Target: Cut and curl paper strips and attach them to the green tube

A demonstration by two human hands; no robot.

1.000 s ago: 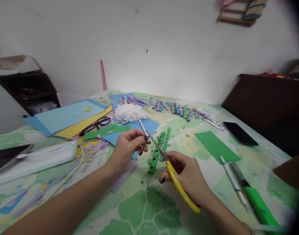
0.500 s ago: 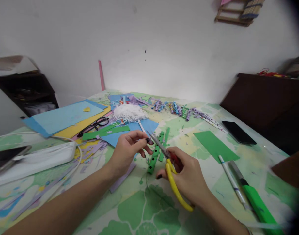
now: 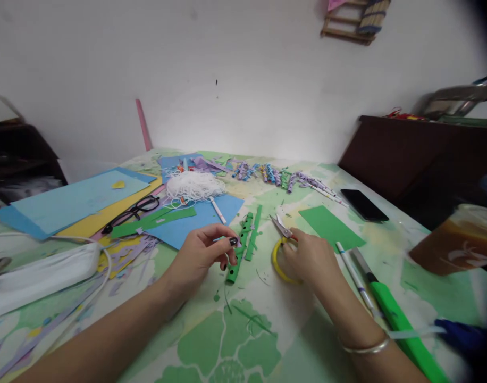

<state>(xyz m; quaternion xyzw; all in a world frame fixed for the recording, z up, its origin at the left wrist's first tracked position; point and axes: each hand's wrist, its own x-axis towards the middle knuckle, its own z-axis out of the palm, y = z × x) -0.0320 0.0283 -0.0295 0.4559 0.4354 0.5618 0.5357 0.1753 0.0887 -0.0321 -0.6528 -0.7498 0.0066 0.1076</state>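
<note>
My left hand (image 3: pixel 206 252) is closed in a pinch over a rolled green paper tube (image 3: pixel 236 260) with black dots. A speck of purple shows at its fingertips, too small to name. Beside the tube lies a narrow green strip (image 3: pixel 253 234). My right hand (image 3: pixel 312 258) grips a pair of scissors (image 3: pixel 282 227) by the red and yellow handles, low over the tablecloth, blades slightly parted and pointing away to the left. A green paper rectangle (image 3: pixel 330 226) lies beyond that hand.
To the right are a white pen (image 3: pixel 355 276), a green-handled cutter (image 3: pixel 399 319), a black phone (image 3: pixel 363 205) and a drink cup (image 3: pixel 459 239). White string (image 3: pixel 193 186), glasses (image 3: pixel 135 210), coloured sheets (image 3: pixel 80 199) and curled paper rolls (image 3: pixel 271 174) spread across the back and left.
My right hand has lowered the scissors toward the table and moved away from the tube. My left hand keeps its pinch near the tube. The view has turned right, showing the cup.
</note>
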